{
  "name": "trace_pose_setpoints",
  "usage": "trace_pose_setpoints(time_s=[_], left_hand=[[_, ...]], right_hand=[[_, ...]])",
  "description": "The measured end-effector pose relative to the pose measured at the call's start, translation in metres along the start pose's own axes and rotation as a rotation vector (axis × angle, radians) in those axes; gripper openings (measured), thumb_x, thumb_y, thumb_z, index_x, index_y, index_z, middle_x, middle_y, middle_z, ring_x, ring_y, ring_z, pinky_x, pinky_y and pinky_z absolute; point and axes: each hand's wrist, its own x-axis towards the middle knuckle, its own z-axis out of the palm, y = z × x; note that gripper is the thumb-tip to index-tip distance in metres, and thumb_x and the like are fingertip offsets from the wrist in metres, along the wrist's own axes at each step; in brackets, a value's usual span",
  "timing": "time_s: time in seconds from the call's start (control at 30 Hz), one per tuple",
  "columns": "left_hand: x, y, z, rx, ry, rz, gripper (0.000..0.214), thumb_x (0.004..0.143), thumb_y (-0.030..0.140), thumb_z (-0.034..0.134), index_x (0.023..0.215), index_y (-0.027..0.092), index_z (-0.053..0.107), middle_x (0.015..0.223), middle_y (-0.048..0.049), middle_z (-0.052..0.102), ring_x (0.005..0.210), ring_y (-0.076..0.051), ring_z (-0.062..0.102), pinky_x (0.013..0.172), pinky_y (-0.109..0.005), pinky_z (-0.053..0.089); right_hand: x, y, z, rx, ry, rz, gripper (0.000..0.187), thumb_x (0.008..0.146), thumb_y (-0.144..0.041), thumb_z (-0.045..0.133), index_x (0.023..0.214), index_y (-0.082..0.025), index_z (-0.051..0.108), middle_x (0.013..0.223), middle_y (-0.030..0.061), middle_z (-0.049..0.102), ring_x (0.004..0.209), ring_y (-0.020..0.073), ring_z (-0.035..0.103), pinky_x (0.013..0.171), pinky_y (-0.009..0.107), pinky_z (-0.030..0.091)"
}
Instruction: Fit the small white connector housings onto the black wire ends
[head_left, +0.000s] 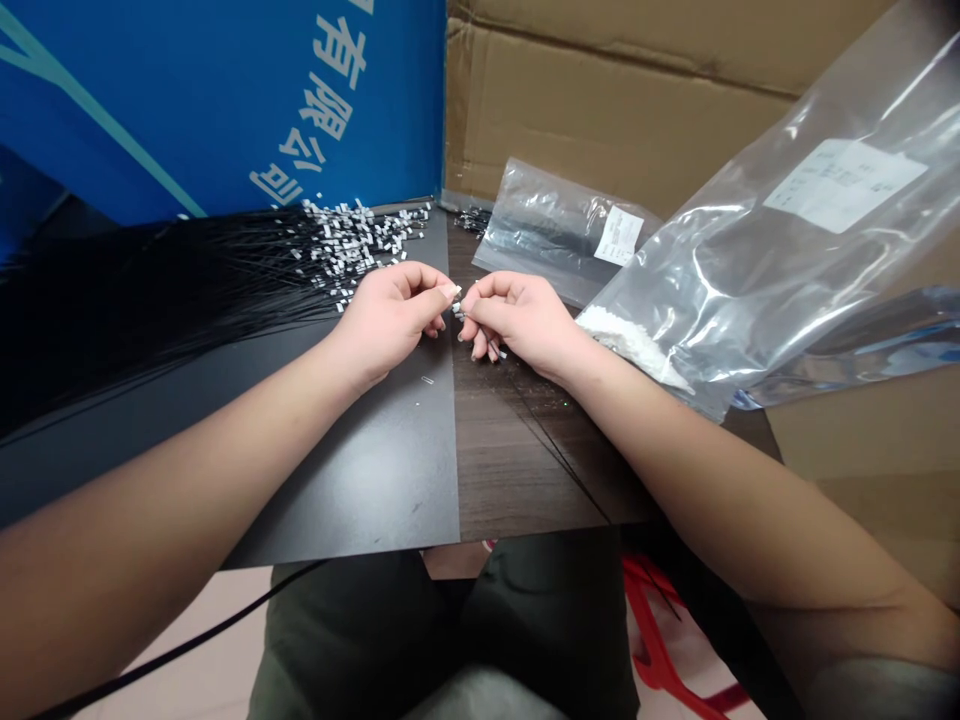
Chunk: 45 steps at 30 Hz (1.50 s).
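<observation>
Over the seam of the dark table, my left hand (401, 315) and my right hand (517, 315) meet nearly fingertip to fingertip. Thumb and forefinger of the left hand are pinched together at a tiny piece, too small to name. My right hand is closed on thin black wires (559, 455) that trail from under it toward the table's front edge. Small white ends (458, 311) show by its fingertips, partly hidden by the fingers. Left of my left hand lies a large bundle of black wires (150, 280) with many white connectors (352, 240) at their ends.
A clear bag (750, 230) with small white parts (630, 345) lies at the right. Behind my right hand is a flatter labelled plastic bag (540, 225). A blue panel (225, 90) and a cardboard box (600, 110) stand behind. Tiny bits (427, 380) lie on the table.
</observation>
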Motion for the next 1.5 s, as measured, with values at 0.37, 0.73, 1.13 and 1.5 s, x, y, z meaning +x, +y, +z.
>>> trace_pose_setpoints(time_s=[0.37, 0.73, 1.13, 1.5], left_hand=[[-0.0003, -0.0007, 0.0013, -0.038, -0.014, -0.011, 0.014, 0.084, 0.023, 0.083, 0.076, 0.018, 0.072, 0.065, -0.0024, 0.067, 0.057, -0.011, 0.056, 0.057, -0.025, 0.045], [-0.0004, 0.0008, 0.0016, -0.048, -0.013, -0.014, 0.012, 0.082, 0.021, 0.081, 0.074, 0.017, 0.072, 0.064, -0.0019, 0.067, 0.057, -0.011, 0.056, 0.057, -0.024, 0.045], [-0.0015, 0.0035, 0.0025, -0.052, -0.019, -0.046, 0.01, 0.083, 0.019, 0.078, 0.077, 0.015, 0.071, 0.063, -0.0009, 0.065, 0.057, -0.01, 0.055, 0.057, -0.022, 0.045], [-0.0002, 0.0033, 0.0009, -0.085, -0.031, -0.095, 0.006, 0.085, 0.016, 0.075, 0.08, 0.015, 0.072, 0.064, -0.0014, 0.067, 0.058, -0.011, 0.059, 0.059, -0.021, 0.048]], right_hand=[[-0.0045, -0.0033, 0.0058, -0.016, 0.02, 0.006, 0.019, 0.096, -0.008, 0.068, 0.081, -0.018, 0.063, 0.065, 0.0, 0.074, 0.046, 0.0092, 0.064, 0.042, 0.018, 0.045], [-0.0041, -0.0024, 0.0052, -0.006, 0.012, -0.005, 0.019, 0.097, -0.007, 0.065, 0.082, -0.018, 0.064, 0.065, 0.0006, 0.074, 0.047, 0.0104, 0.065, 0.043, 0.019, 0.047], [0.0005, 0.0026, 0.0027, 0.008, 0.009, -0.026, 0.018, 0.099, -0.007, 0.065, 0.084, -0.017, 0.064, 0.065, 0.0009, 0.074, 0.047, 0.0116, 0.068, 0.042, 0.02, 0.05], [-0.0006, -0.0001, 0.002, -0.035, 0.008, -0.022, 0.018, 0.099, -0.006, 0.064, 0.085, -0.017, 0.064, 0.065, 0.0004, 0.073, 0.047, 0.0105, 0.066, 0.044, 0.019, 0.049]])
